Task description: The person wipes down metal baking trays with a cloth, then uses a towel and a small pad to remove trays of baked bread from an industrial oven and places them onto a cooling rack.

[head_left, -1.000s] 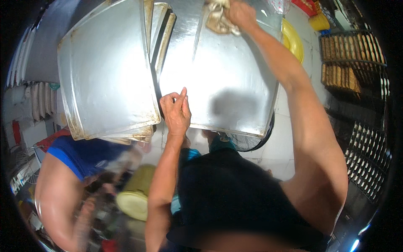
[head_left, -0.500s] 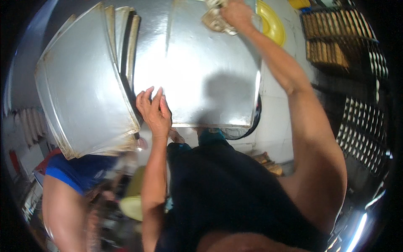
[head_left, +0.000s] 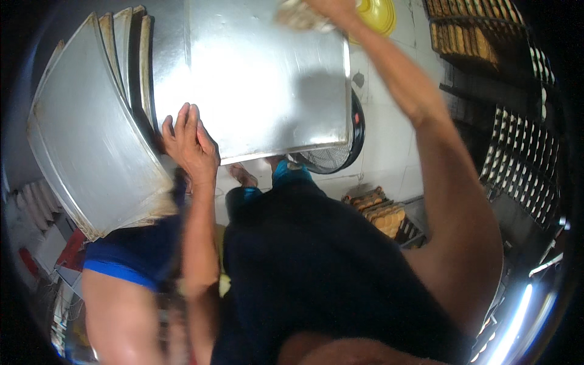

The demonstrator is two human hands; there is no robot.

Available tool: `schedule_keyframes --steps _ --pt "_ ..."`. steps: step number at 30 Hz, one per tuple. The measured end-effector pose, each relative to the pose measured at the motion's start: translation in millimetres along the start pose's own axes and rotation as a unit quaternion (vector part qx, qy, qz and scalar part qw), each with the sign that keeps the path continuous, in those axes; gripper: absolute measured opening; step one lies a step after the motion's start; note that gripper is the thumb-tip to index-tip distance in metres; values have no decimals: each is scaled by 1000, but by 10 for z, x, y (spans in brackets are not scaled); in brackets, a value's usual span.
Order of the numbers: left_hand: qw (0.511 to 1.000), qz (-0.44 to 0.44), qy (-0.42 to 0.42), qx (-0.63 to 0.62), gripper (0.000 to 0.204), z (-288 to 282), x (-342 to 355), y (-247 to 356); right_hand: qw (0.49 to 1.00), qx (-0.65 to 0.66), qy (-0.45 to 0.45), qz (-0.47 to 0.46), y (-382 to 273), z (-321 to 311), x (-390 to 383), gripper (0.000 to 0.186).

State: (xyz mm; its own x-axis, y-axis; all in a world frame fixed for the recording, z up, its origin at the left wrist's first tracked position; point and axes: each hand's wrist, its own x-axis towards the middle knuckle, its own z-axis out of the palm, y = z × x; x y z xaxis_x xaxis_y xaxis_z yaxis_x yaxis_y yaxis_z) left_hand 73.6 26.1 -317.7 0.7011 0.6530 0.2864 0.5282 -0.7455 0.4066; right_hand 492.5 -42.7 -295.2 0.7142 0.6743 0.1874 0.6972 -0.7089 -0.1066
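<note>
1. Nearest me, the bare left hand (head_left: 191,146) rests by the near-left corner of the wide, silver rectangular metal tray (head_left: 261,109). Its fingers are extended and grip nothing I can see; I cannot tell whether it presses on the metal.
2. Just left of it, I see a fanned stack of silver metal trays with browned rims (head_left: 91,140). Whether these are wiped or waiting, I cannot tell.
3. The wide tray lies in front of the body, and I judge its wiping to be under way. Its near and middle areas look shiny and bare, but glare keeps me from calling them finished.
4. Farther off, well apart from the left hand, the right hand (head_left: 336,7) is closed on a bunched, cream-and-brown cloth (head_left: 302,16), blurred over the tray's far part. I judge that stretch unfinished; the upper edge cuts off what lies beyond.
</note>
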Motion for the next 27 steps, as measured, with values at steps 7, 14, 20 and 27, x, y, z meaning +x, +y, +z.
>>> schedule_keyframes --steps 7,14,20,27 --pt "1000 -1 22 18 36 -26 -28 -39 888 241 -75 -385 -471 -368 -2353 66" --pt "998 -23 63 18 37 125 -43 -78 978 -131 -145 -76 -393 -386 -1539 45" --pt "997 -12 73 23 38 93 -103 -122 979 165 -49 -112 -418 -724 -2973 46" --pt "963 153 -222 -10 86 -241 -132 402 875 400 -80 260 215 -737 -3052 70"
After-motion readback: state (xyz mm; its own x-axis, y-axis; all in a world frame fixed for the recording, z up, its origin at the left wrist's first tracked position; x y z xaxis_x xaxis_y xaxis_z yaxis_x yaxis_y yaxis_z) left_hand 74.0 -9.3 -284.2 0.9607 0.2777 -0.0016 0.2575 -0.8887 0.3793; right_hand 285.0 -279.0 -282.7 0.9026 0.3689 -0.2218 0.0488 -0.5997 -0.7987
